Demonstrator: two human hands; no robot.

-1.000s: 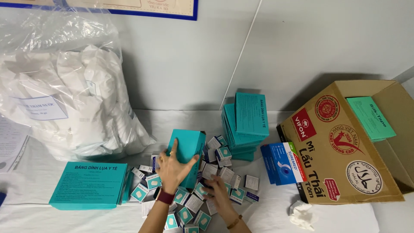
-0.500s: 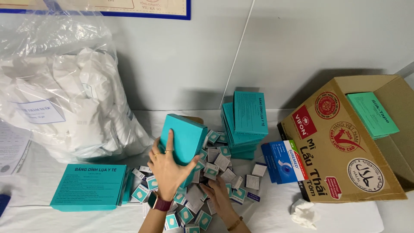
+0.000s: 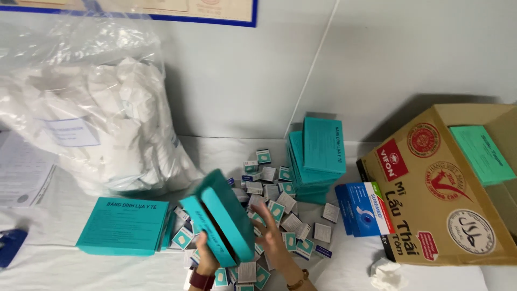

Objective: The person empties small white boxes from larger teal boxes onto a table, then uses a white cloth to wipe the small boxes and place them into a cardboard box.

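Far left, low: dark blue object (image 3: 11, 247) at the frame edge, kind unclear. Above it, printed sheet (image 3: 24, 172) lying flat on the white-clothed worktop (image 3: 107, 269). Next, big clear plastic bag (image 3: 91, 108), crinkled and glossy, stuffed with white soft material, leaning on the wall. In front of it, flat teal box (image 3: 123, 225), matte card, lying on its broad face.

Centre: teal box (image 3: 221, 221) held up off the worktop, tilted on edge, long axis slanting from upper left to lower right, broad face turned right and upward, dark opening along the lower side. Left hand (image 3: 204, 260), grip closed round the lower end of that box, thumb and fingers wrapped on the edge; dark red watch band (image 3: 200, 280) at the wrist. Right hand (image 3: 273, 234) just beside the box, fingers spread and loose, resting on the pile, nothing clearly clasped. Beneath and around: heap of small packets (image 3: 280, 202), square, white and teal, scattered at all angles.

Further right: stack of teal boxes (image 3: 315, 159), one standing upright against the rest. Then blue boxes (image 3: 363, 207), glossy, leaning on the carton. Brown corrugated carton (image 3: 441, 188) on its side, red and white printing, green card (image 3: 482, 153) inside. Crumpled white tissue (image 3: 385, 274) below.
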